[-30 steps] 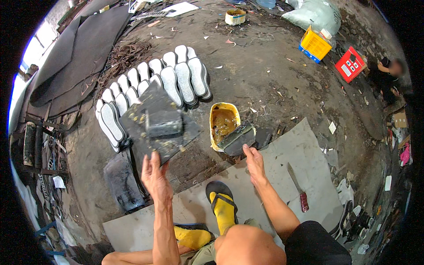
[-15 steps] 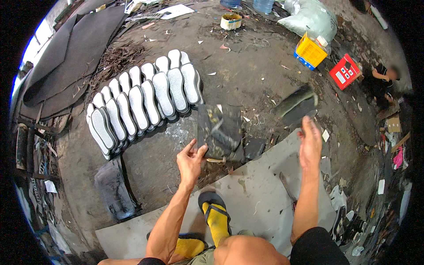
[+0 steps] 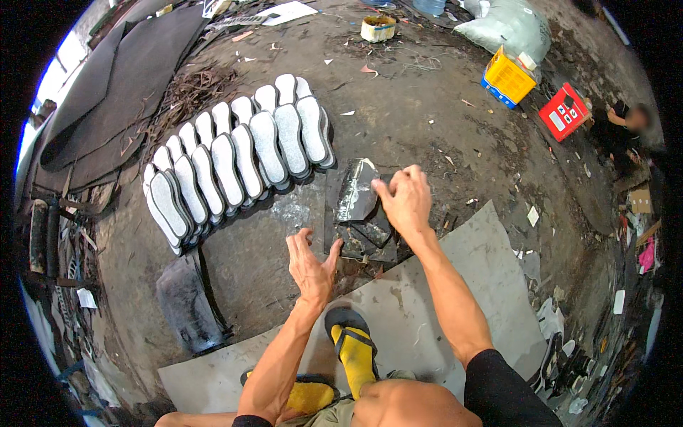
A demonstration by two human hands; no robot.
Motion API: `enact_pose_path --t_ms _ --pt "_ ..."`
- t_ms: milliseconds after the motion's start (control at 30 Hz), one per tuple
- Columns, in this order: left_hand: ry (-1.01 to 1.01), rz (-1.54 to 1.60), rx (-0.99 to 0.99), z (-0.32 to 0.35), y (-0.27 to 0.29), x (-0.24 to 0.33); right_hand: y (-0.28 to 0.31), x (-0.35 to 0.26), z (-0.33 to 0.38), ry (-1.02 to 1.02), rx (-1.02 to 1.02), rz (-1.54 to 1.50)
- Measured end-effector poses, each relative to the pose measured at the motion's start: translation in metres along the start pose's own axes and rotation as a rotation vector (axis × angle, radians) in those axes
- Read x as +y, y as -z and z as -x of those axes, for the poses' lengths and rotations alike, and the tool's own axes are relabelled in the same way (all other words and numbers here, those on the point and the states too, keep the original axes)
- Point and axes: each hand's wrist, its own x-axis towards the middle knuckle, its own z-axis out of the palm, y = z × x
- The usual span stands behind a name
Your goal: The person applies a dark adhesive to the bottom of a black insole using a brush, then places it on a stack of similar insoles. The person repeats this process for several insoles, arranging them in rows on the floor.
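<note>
A small dark sheet piece (image 3: pixel 358 191) with a pale, scuffed edge is over a dark, square-looking slab (image 3: pixel 331 235) on the floor ahead of me. My right hand (image 3: pixel 408 203) pinches the piece at its right edge, fingers curled. Below it, other black scraps (image 3: pixel 371 231) show on the slab. My left hand (image 3: pixel 311 269) is open at the slab's near left side, thumb and fingers apart, holding nothing. Shoe insoles (image 3: pixel 244 161), light grey on top with dark undersides, stand in two overlapping rows of stacks to the left.
A grey sheet (image 3: pixel 405 306) lies under my feet. A black curved piece (image 3: pixel 188 302) rests at left. Dark sheeting (image 3: pixel 121 85) and tangled strips (image 3: pixel 191 99) are farther back. At right are a yellow box (image 3: pixel 508 80), a red box (image 3: pixel 564 114), a white sack (image 3: pixel 509 32) and a person (image 3: pixel 626 132).
My right hand has swung left from the right side, and the dark piece there is now over the slab. My left hand has let go of the slab's edge.
</note>
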Motion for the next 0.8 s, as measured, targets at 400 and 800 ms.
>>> enact_pose_path --t_ms 400,800 --pt "0.923 0.890 -0.655 -0.012 -0.015 -0.043 -0.007 0.044 0.146 -1.042 -0.628 -1.201" --pt "0.874 0.904 -0.728 -0.035 -0.032 -0.019 -0.005 0.032 0.113 -1.132 -0.424 -1.314"
